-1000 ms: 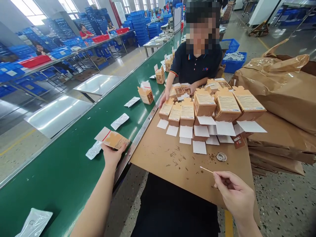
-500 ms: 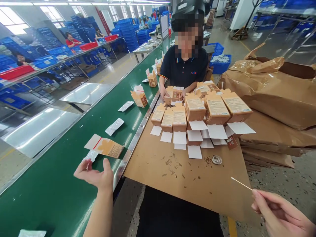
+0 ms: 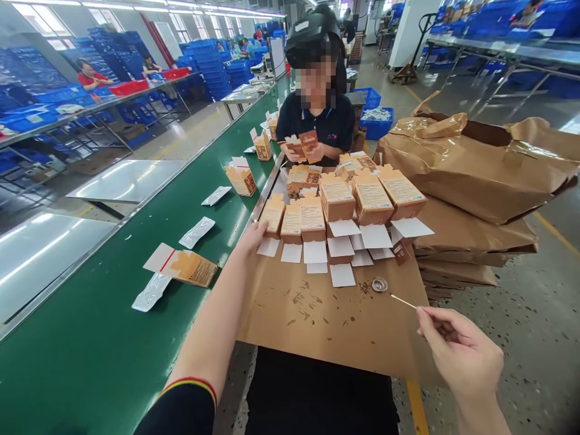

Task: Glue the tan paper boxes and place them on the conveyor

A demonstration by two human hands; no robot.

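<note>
My left hand (image 3: 252,238) reaches across to the leftmost carton (image 3: 273,212) in the rows of small brown cardboard boxes, its fingers closed at the lower left corner. White flaps (image 3: 290,253) stick out from these cartons toward me. Between thumb and fingertips, my right hand (image 3: 462,347) pinches a cotton swab (image 3: 402,300), pointing left. Just beyond the swab's tip lies a small round metal dish (image 3: 379,284) on the brown board (image 3: 348,338), beside dark smears and specks. On the green conveyor belt (image 3: 113,314), a carton with a red strip (image 3: 193,269) rests on its side.
White sachets (image 3: 151,292) and upright open cartons (image 3: 241,178) line the belt. Across the board a co-worker (image 3: 316,121) holds flat brown card pieces (image 3: 302,145). Large brown paper sacks (image 3: 471,175) are stacked at the right. A metal rail (image 3: 272,181) edges the belt.
My left hand has moved from above the belt to the leftmost carton. My right hand has brought the swab left, nearer the dish. The co-worker has lifted card pieces.
</note>
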